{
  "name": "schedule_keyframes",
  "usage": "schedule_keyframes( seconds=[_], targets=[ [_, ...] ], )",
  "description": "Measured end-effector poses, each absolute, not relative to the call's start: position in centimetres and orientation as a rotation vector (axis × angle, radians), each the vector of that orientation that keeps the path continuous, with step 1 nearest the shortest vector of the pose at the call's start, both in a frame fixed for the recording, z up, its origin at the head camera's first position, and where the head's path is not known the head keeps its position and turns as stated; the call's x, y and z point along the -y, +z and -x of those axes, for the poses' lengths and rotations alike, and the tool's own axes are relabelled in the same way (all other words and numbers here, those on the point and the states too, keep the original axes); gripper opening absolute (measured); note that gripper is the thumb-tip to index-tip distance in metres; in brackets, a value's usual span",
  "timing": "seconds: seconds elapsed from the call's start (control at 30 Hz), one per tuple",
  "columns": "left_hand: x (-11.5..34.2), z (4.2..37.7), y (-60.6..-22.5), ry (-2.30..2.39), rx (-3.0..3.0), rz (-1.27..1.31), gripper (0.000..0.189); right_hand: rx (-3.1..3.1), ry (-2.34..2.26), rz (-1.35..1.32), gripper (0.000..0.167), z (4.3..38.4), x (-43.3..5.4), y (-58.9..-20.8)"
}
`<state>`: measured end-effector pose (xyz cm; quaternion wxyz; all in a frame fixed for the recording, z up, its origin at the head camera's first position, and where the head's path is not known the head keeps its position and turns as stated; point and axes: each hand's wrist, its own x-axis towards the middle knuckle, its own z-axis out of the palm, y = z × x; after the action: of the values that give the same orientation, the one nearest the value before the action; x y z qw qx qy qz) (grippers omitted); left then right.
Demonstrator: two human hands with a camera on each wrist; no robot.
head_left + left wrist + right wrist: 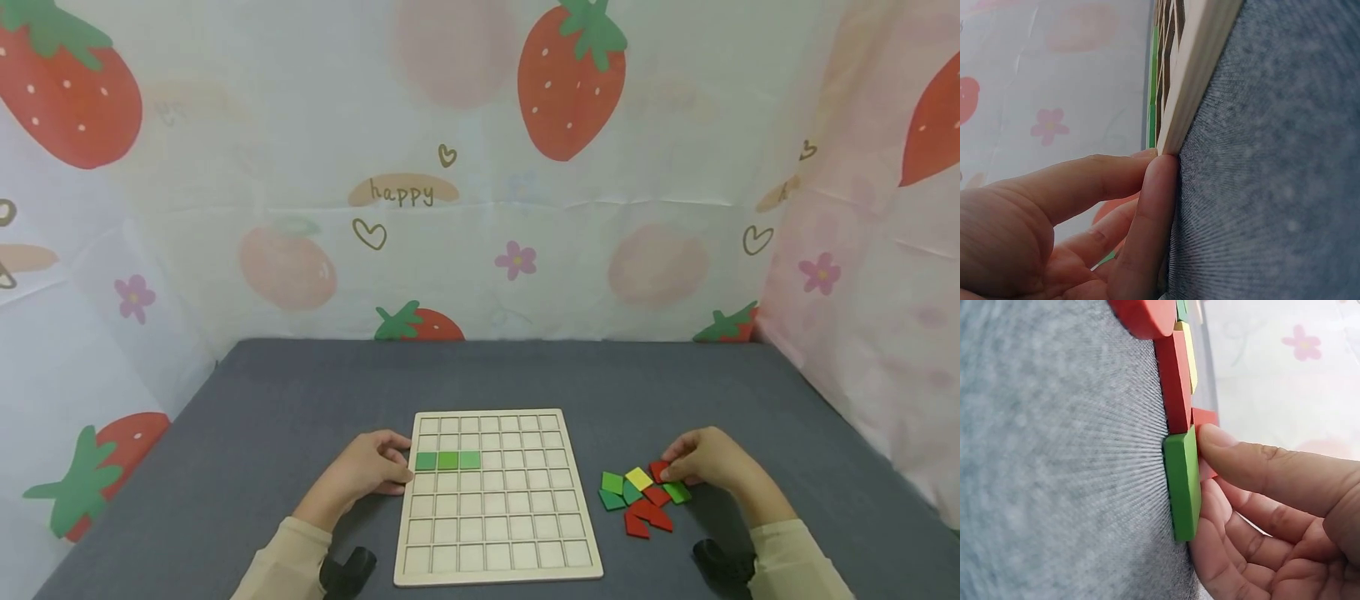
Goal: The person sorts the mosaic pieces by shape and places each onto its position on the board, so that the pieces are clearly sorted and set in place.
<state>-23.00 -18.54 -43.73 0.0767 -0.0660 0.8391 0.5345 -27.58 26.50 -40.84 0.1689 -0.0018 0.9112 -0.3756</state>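
Observation:
A pale wooden grid board [498,575] lies on the table, with three green square tiles [447,460] side by side in one row at its left. My left hand [369,465] holds the board's left edge; in the left wrist view, thumb and fingertips meet at the board's pale rim [1194,75]. On the right, my right hand [705,458] pinches a red tile [657,472] at the far side of a loose pile. Close beside those fingers lies a green tile [1183,487], partly in front of the red tile [1205,417] in the right wrist view.
The loose pile right of the board also has a yellow tile [639,478], green tiles [612,482] and red tiles [637,525], some overlapping. A dark grey cloth [330,375] covers the table. Strawberry-print curtains [570,275] hang behind and at both sides.

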Motion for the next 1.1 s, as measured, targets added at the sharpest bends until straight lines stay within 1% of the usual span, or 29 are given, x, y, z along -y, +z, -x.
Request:
schedule_keyframes(
  seconds=[0.23, 0.57, 0.87, 1.1],
  targets=[
    [18.6, 22.9, -43.7, 1.593, -2.522, 0.210, 0.047, -2.605, -1.126, 0.034, 0.015, 27.3, -26.8, -40.9],
    [18.6, 23.1, -43.7, 1.592, -2.519, 0.222, 0.048, -2.559, -1.268, -0.005, 0.014, 27.4, -26.9, -40.5],
    [18.6, 23.1, -43.8, 1.612, -2.490, 0.180, 0.049, -2.587, -1.303, -0.001, 0.022, 27.0, -26.2, -39.9],
    [18.5, 23.0, -43.7, 1.602, -2.502, 0.208, 0.048, -2.543, -1.387, 0.043, 0.026, 27.0, -24.1, -39.9]
  ],
)
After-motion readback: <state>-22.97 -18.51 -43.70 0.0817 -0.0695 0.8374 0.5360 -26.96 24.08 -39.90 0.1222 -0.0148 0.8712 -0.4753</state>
